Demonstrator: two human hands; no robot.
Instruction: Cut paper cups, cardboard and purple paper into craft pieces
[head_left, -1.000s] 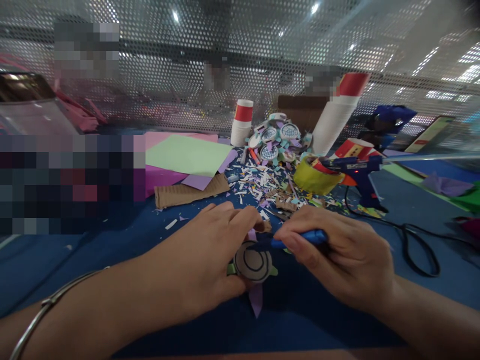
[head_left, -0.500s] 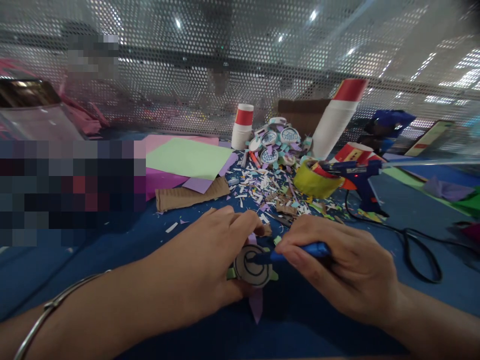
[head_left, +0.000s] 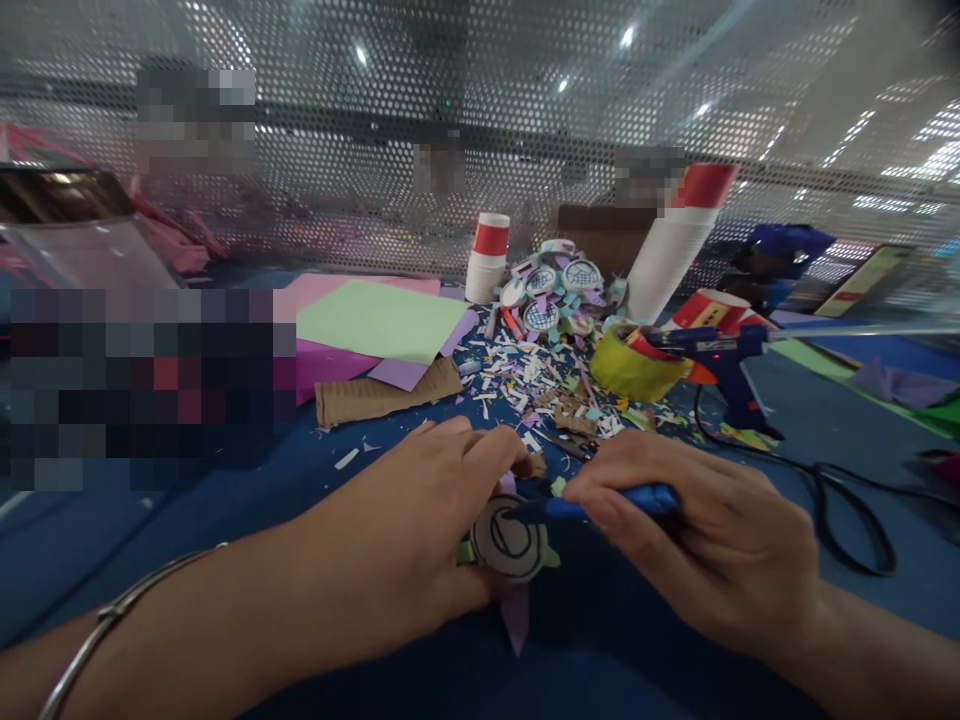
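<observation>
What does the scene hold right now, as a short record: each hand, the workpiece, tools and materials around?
left hand: holds round piece by its left side
right hand: grips blue marker, tip at the round piece's face
round piece: dark curved lines; purple and green paper tabs
beyond hands: paper scraps, pile of round pieces
right: blue glue gun, red light showing; yellow roll
left: coloured paper sheets, cardboard strip

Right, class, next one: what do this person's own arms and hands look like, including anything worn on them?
The left hand and right hand are gloveless, with no rings visible. No sleeve shows on either forearm. A thin, silver-coloured bangle with a small raised joint circles the left forearm; nothing is visibly worn on the right.
</observation>
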